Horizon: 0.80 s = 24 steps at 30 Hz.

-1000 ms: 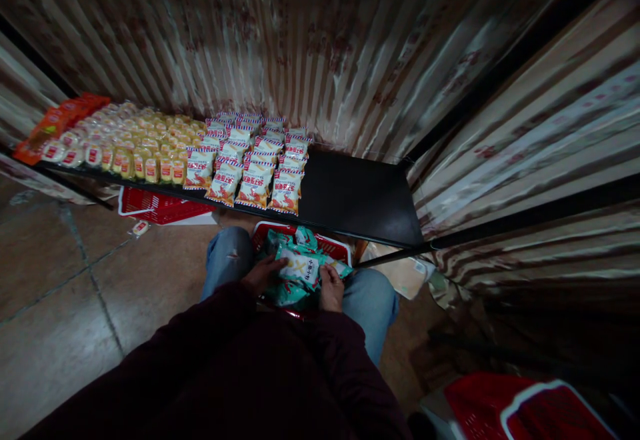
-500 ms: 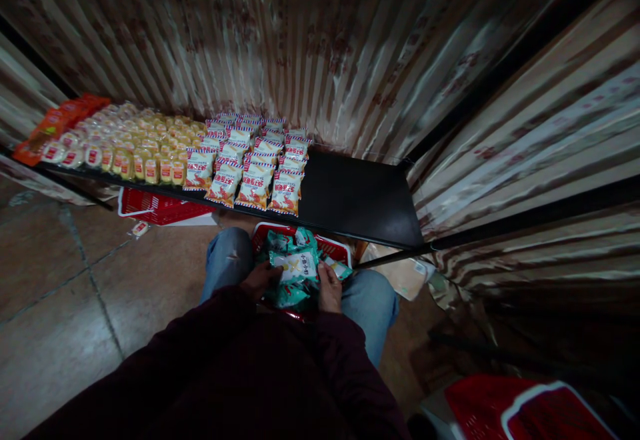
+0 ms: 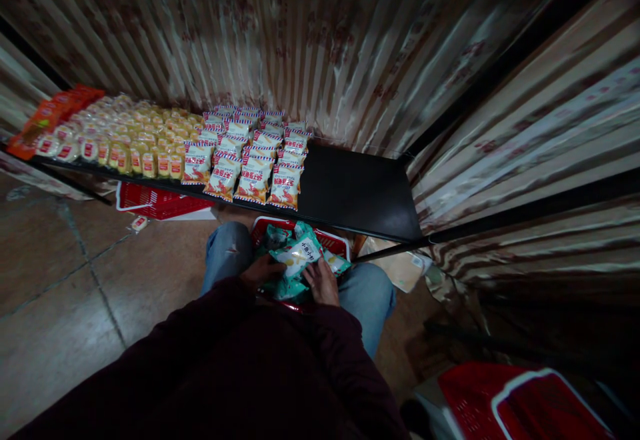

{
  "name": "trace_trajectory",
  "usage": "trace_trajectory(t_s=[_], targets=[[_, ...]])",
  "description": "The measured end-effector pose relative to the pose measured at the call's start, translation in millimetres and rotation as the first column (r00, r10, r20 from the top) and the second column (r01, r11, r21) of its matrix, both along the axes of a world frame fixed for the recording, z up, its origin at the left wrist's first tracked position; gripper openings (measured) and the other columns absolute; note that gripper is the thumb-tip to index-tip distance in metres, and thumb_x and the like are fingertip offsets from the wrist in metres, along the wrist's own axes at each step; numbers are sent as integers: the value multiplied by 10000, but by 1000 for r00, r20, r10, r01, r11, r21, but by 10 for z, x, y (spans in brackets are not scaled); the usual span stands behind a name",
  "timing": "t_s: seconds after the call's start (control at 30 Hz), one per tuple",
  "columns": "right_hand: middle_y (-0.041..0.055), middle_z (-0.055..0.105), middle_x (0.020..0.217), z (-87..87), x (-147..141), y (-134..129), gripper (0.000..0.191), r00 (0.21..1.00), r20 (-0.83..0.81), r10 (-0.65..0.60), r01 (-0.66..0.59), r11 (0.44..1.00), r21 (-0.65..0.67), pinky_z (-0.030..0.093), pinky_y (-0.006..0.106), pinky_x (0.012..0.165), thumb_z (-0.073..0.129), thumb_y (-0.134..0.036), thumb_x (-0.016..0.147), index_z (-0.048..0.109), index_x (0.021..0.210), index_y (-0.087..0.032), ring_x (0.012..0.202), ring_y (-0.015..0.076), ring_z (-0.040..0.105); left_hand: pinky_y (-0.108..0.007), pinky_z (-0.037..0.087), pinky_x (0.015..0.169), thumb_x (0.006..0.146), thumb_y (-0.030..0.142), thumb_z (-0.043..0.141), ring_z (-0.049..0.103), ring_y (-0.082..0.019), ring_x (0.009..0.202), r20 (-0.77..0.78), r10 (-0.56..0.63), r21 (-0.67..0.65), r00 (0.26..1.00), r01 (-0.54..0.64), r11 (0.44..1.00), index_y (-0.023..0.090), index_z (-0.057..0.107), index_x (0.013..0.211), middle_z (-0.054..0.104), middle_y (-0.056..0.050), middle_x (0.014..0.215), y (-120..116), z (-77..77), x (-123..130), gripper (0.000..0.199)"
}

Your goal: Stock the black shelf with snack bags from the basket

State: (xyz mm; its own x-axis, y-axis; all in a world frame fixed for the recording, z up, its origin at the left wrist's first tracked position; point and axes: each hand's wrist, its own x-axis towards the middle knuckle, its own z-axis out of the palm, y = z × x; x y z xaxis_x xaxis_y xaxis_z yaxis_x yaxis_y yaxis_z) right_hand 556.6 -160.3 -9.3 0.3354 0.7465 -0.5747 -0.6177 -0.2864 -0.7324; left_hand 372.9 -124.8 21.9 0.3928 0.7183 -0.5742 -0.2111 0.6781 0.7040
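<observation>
A green-and-white snack packet point(image 3: 299, 253) lies tilted over other green snack packets point(image 3: 277, 235) in a red basket point(image 3: 340, 243) between my knees. My left hand point(image 3: 263, 271) is closed at the packet's left edge, its fingers partly hidden. Against the packet's lower right side rests my right hand point(image 3: 323, 282), with its fingers spread and touching the wrapper. Beyond the basket, white-and-orange snack bags point(image 3: 253, 177) stand in rows on a black shelf point(image 3: 357, 190).
Small yellow-wrapped cakes point(image 3: 145, 153) and orange bags point(image 3: 53, 117) fill the shelf's left part. Another red basket point(image 3: 160, 201) sits under it, near a small wrapped cake point(image 3: 139, 224) on the floor. A red basket point(image 3: 470, 393) stands at lower right. Black poles and striped curtains point(image 3: 320, 47) surround the shelf.
The snack packet has turned, its right end now higher. My right hand has shifted from the packet's right edge to its lower side, fingers spreading. My left hand stays at the left edge.
</observation>
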Motion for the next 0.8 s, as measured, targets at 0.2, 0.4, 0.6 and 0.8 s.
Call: trace_trajectory(t_s=[0.2, 0.4, 0.6, 0.8], targets=[[-46, 645, 720, -42, 9, 13, 445, 1000, 21, -1, 2, 999, -45, 541, 256, 580, 777, -549, 547, 577, 824, -265, 648, 126, 603, -376, 494, 856, 495, 346, 898, 662, -253, 909, -42, -59, 20, 997, 60, 998, 144, 683, 1006, 716, -104, 989, 12, 22, -54, 591], [-79, 582, 619, -16, -23, 14, 411, 998, 56, 0, 2, 999, -44, 458, 193, 504, 787, -511, 547, 551, 758, -250, 576, 92, 551, -362, 456, 901, 567, 332, 871, 629, -259, 1009, -20, -24, 41, 1000, 25, 999, 175, 691, 995, 707, -87, 1020, 74, 129, -79, 490], [-76, 605, 625, 131, -82, 73, 455, 997, 67, 26, -26, 1000, -1, 392, 183, 481, 777, -576, 559, 580, 782, -231, 576, 87, 542, -343, 465, 866, 557, 368, 858, 631, -263, 954, -180, -74, 163, 981, 104, 981, 154, 713, 907, 717, -72, 930, 98, 104, 10, 435], [-21, 700, 837, 218, -71, 36, 492, 992, 41, 121, -122, 992, 27, 452, 211, 525, 744, -601, 597, 633, 919, -245, 688, 135, 621, -332, 474, 852, 574, 404, 840, 632, -223, 894, -101, 19, 153, 995, -4, 988, 159, 698, 913, 702, -52, 883, 83, 130, 76, 442]])
